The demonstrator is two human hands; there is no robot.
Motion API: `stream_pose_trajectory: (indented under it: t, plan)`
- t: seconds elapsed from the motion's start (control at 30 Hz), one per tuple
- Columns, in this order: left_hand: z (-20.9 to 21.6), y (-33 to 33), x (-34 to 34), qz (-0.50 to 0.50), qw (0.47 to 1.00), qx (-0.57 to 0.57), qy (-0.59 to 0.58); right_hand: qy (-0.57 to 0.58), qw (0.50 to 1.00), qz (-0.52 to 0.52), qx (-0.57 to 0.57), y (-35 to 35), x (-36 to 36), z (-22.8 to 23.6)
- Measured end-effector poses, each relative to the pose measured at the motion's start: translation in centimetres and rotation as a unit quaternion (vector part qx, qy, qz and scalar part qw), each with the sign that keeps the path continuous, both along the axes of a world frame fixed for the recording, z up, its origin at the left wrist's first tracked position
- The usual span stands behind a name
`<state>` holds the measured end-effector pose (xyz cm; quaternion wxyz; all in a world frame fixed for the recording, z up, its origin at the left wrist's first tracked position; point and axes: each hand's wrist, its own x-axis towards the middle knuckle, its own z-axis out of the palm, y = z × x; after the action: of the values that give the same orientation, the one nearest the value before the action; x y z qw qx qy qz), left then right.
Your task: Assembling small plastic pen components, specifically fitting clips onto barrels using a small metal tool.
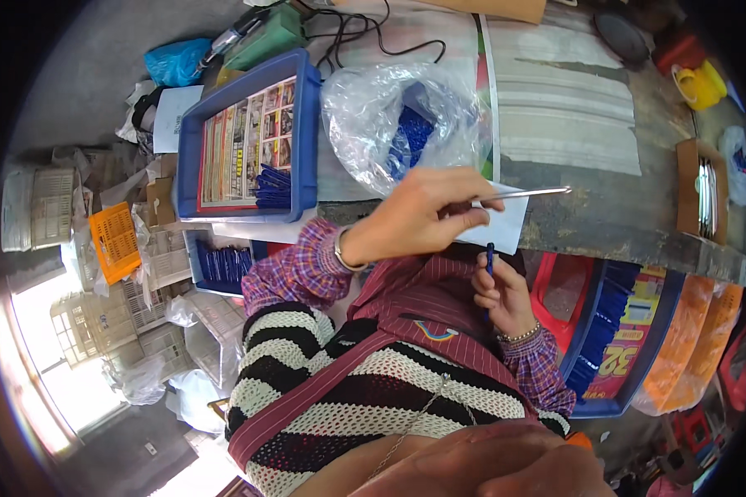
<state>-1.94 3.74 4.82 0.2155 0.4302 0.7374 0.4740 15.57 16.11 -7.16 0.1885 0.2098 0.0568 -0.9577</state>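
The left hand [419, 217] was closed in a pinch around a thin silver metal rod [529, 194], thumb and fingers gripping its near end so that most of the rod stuck out beyond the fingertips toward the person's right, over a white sheet of paper [506, 225] at the table edge [622, 236]. Below and just right of those fingers, the right hand [504, 294] was curled shut on a small blue plastic piece [490, 257], whose tip rose above the knuckles; how much of it lay inside the fist could not be told. The two parts were near each other but apart, the blue piece below the rod's held end. To do the joining well, it seemed wise to steady the rod close to its working end, so it would not wobble, and to bring the blue piece up in line with it rather than at an angle. Beyond the left fingers lay a clear plastic bag [373, 116] of blue parts, and further left a blue tray [249, 132].
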Motion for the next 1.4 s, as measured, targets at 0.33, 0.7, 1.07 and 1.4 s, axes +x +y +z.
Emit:
stream_pose_trajectory:
  t: [0.33, 0.7, 1.07, 1.4]
  plan:
    - [0.1, 8.4, -15.5, 0.023, 0.938, 0.047, 0.342, 0.01, 0.999, -0.013, 0.038, 0.5, 0.4, -0.2]
    - [-1.1, 15.7, -23.8, 0.15, 0.841, -0.15, 0.497, 0.013, 0.992, 0.039, 0.123, 0.7, 0.3, 0.0]
    - [0.7, 14.3, -21.6, 0.115, 0.863, -0.088, 0.484, 0.01, 0.988, 0.041, 0.152, 1.3, 0.0, 0.2]
    - [5.5, 0.7, -9.0, -0.006, 0.995, -0.091, 0.039, 0.0, 0.987, 0.033, 0.158, 0.8, 0.3, -0.1]
